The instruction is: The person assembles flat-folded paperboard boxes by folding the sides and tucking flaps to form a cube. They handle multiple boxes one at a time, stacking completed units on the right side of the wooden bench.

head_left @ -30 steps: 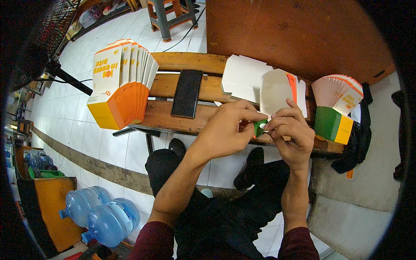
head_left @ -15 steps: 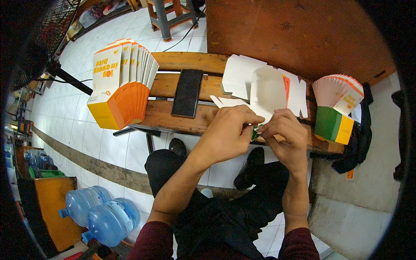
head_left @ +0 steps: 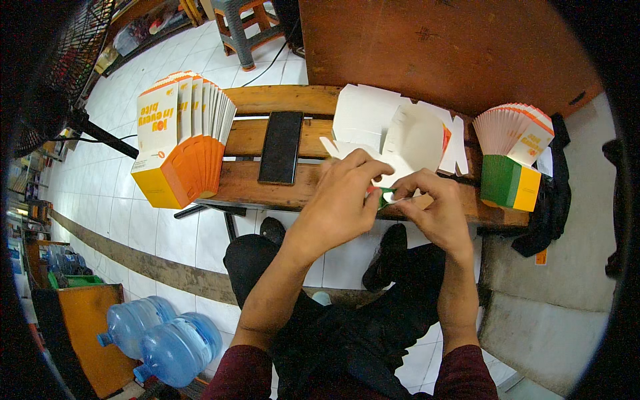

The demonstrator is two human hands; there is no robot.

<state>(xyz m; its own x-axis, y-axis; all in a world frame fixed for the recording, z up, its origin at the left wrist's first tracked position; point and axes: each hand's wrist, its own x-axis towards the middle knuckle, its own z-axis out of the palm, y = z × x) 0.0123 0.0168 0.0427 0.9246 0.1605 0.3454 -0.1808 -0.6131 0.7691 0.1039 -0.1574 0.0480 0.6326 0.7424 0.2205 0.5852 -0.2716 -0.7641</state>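
In front of me is a partly folded white paper carton, its pale inner side facing up and a strip of orange at its right. My left hand is bent round the near-left end, thumb and fingers closed by a small green flap. From the other side my right hand pinches that same near end. The fingers hide most of the fold. Under and behind the carton lie flat white carton blanks on the wooden bench.
A black phone lies left of the blanks. Fanned stacks of nested cartons stand at the bench's ends: an orange-and-yellow stack left, a green-and-yellow stack right. Large blue water bottles lie lower left. A brown panel rises behind.
Both hands have shifted slightly on the carton's near end, and the right fingers have spread a bit from the left ones. More of the green flap shows. The view has tilted a little.
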